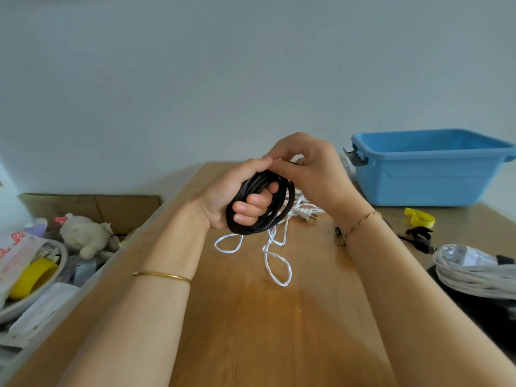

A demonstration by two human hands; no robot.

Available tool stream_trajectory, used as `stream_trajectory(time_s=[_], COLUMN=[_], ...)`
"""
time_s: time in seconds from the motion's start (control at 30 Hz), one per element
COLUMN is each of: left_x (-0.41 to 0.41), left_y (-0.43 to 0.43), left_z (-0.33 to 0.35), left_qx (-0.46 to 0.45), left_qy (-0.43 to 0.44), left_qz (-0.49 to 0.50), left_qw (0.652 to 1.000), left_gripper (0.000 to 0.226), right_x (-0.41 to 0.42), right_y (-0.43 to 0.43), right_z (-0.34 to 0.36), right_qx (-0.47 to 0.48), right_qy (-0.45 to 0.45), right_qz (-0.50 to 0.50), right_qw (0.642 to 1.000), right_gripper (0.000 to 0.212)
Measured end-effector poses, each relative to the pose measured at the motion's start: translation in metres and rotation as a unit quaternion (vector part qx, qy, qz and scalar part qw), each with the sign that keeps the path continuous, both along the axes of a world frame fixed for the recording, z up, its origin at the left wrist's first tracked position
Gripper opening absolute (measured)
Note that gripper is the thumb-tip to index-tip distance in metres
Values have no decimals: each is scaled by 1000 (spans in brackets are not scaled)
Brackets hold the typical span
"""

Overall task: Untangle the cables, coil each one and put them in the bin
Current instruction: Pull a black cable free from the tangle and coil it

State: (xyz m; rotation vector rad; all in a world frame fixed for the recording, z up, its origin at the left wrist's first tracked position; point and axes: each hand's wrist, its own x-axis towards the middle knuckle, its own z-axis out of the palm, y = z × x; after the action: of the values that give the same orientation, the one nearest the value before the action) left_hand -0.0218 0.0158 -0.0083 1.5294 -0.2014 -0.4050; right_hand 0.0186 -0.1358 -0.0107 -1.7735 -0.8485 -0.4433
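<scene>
The left hand [223,196] grasps the coiled black cable [275,218], fingers curled through the loops, holding it above the wooden table [251,317]. The right hand [312,169] pinches the coil's top. The white cable [303,213] lies loose on the table below. The blue bin [418,180] stands at the far right.

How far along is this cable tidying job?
Partway. Done: the black cable is wound into a coil. In hand: the left hand grips that coil while the right hand pinches its top. Left: the white cable lies loose and uncoiled on the table, and the black coil is not yet in the blue bin.
</scene>
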Motion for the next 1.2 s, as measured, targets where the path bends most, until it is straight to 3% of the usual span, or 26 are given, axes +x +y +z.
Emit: stream_trajectory(time_s=[0.1, 0.27, 0.37, 0.6, 0.73, 0.87, 0.97, 1.1, 1.2], left_x=[0, 1, -1, 1, 7, 8, 13, 25, 35], left_y=[1, 9, 5, -14, -26, -42, -54, -71, -85], left_z=[0, 2, 9, 6, 1, 2, 3, 3, -1], left_qx=[-70, -195, -225, -137, -55, 70, 41, -2, -8], left_qy=[6, 31, 57, 30, -57, -135, -114, -39, -40], left_qz=[-12, -43, -41, 147, 208, 236, 234, 275, 305], left_qw=[997, 979, 972, 979, 975, 960, 965, 961, 952], left_gripper=[39, 41, 42, 37, 15, 8, 11, 45, 36], right_x=[-1, -3, -7, -7, -8, -6, -7, -5, -3], right_y=[1, -2, -6, -7, -14, -22, -29, -36, -46], right_z=[-8, -9, -5, -5, -8, -14, -16, -17, -15], right_qx=[83, 39, 27, -59, -110, -133, -135, -136, -154], right_qy=[98, 127, 150, 85, 63, 46, 31, 20, 34], right_qz=[117, 178, 174, -3, -65, -120, -163, -196, -210], right_qw=[985, 975, 973, 995, 990, 983, 977, 971, 965], right_gripper=[18, 40, 50, 44, 48, 49, 46, 45, 43])
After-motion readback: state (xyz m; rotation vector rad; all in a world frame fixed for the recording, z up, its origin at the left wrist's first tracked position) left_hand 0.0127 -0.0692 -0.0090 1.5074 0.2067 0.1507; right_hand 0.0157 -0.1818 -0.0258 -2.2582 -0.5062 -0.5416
